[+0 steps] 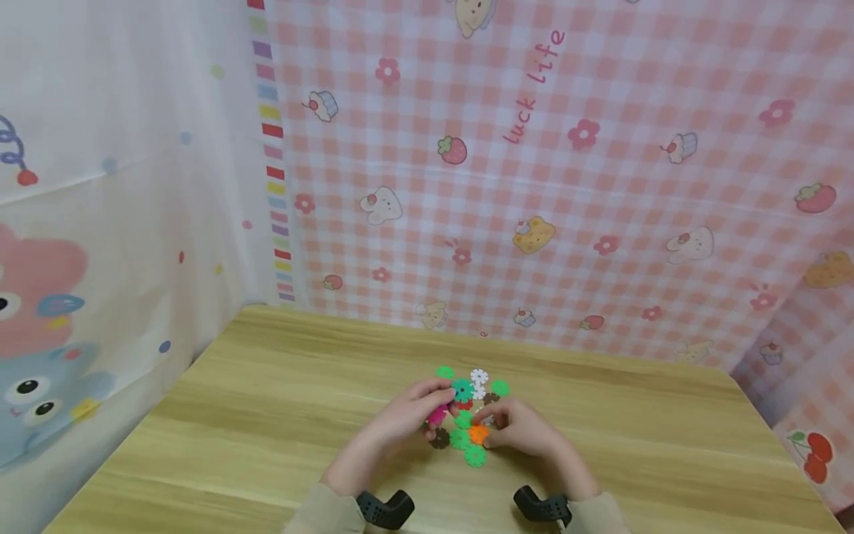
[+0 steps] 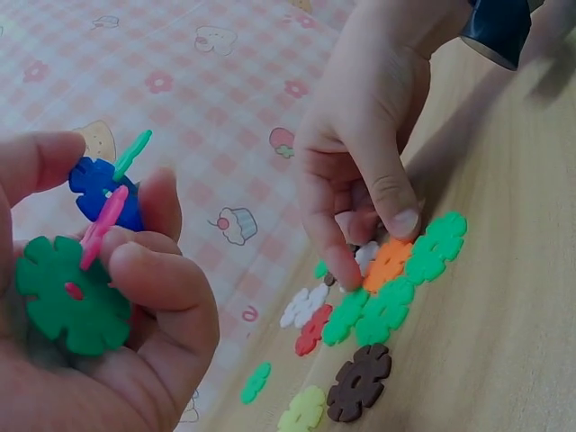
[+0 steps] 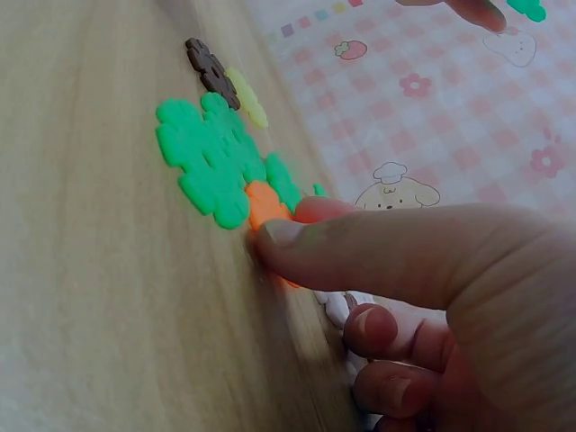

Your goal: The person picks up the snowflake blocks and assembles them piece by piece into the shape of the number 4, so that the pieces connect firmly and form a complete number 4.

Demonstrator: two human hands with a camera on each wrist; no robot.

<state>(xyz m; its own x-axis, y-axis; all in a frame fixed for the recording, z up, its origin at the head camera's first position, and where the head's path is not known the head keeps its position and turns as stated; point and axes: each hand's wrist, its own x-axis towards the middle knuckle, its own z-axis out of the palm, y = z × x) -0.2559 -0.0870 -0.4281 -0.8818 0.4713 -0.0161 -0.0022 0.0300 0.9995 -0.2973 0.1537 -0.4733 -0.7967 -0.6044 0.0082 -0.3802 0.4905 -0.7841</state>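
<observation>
My left hand holds a joined cluster of notched plastic flower discs. In the left wrist view it has a dark green disc, a pink disc slotted edge-on, a blue disc and a light green disc. Thumb and fingers curl about the cluster, above the table. My right hand is low at the pile, its thumb and index finger pinching an orange disc. That disc lies beside flat green discs, and the thumb covers part of it.
Around the hands on the wooden table lie more loose discs: a brown disc, a yellow disc, a red disc, white discs and several green ones. A patterned cloth hangs behind the table's far edge.
</observation>
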